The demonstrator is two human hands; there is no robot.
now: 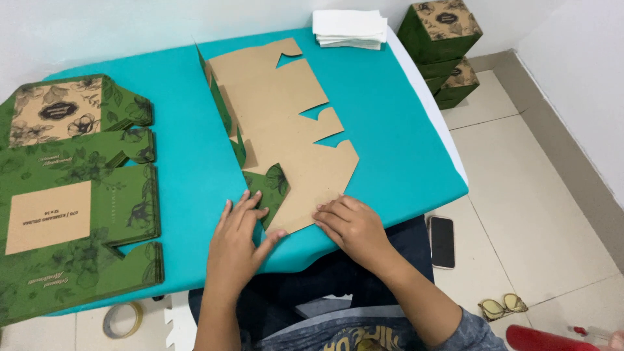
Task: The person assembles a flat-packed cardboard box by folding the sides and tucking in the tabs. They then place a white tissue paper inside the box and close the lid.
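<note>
Cardboard box blank [286, 123], flat, die-cut, brown on the upturned inner face and green with a floral print on the outer face, is shown lying unfolded on the turquoise-covered table [383, 130]. Its long axis runs away from the person, from the near table edge toward the far wall, tilted slightly to the left at the far end. The green printed side flaps [224, 107] along its left edge are raised and partly folded inward.

The near end of the blank is held by both hands. The left hand [237, 244] is laid palm down with fingers spread, pressing on a folded green flap [273, 188] at the near left corner. The right hand [351, 224] is laid on the near right corner of the brown panel, fingers loosely curled and pressing flat; nothing is gripped by either hand. The blank extends forward of the fingers, and both hands are about equally near to it.

To the left, a stack of flat green printed box blanks [78, 195] is seen on the table. At the far edge, a pile of white folded sheets [350, 29] rests. Beyond the table's right corner, assembled green boxes [445, 45] are stacked on the tiled floor [539, 214]. A dark phone [442, 242], a pair of sandals [502, 306] and a roll of tape [123, 320] lie on the floor.
</note>
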